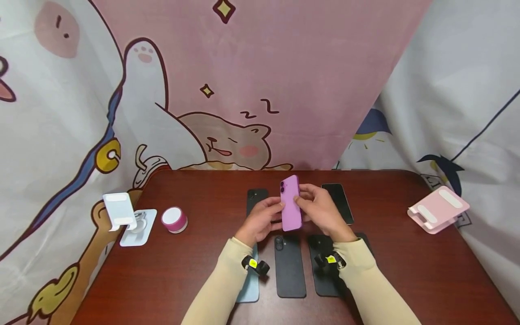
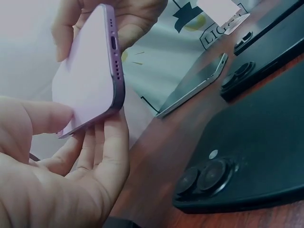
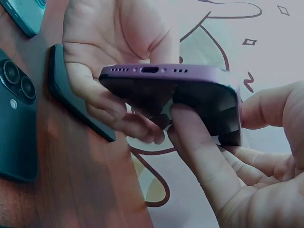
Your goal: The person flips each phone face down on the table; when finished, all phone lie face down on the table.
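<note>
Both hands hold a purple smartphone above the table, its camera side up in the head view. My left hand grips its left edge, the thumb on the back and the fingers underneath, as the left wrist view shows. The right hand holds the opposite edge between thumb and fingers. In the right wrist view the purple phone's dark screen and bottom edge with the charging port are visible. Under and around the hands lie a black phone, another dark phone and a light blue phone.
A dark phone lies behind the right hand; more black phones are partly covered by the right forearm. A white stand and a pink-and-white round jar are at left. A pink stand is at the right edge.
</note>
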`<action>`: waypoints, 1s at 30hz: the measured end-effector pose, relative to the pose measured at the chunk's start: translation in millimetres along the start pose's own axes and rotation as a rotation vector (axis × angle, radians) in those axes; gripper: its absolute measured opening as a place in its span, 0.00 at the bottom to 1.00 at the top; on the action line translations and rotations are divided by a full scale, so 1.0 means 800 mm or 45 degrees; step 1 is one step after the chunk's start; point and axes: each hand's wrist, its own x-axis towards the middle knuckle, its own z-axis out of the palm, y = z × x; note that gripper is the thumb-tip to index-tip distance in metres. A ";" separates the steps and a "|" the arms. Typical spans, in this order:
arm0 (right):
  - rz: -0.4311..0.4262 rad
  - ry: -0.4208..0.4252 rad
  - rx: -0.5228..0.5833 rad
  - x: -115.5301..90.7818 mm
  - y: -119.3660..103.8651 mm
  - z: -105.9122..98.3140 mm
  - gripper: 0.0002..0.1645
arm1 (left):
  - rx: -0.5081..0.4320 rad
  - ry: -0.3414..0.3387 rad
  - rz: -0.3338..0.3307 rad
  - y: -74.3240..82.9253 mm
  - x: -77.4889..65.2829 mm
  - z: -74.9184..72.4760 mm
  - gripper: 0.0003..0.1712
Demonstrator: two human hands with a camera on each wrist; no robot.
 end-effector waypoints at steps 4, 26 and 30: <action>0.003 0.003 0.012 -0.001 0.001 0.000 0.31 | 0.000 0.002 0.005 0.001 -0.001 -0.001 0.19; 0.142 0.093 -0.137 0.021 0.053 -0.017 0.30 | 0.182 0.001 0.078 0.006 -0.005 -0.004 0.26; 0.158 0.109 -0.194 0.023 0.067 -0.017 0.31 | 0.202 0.019 0.067 0.000 -0.002 0.000 0.26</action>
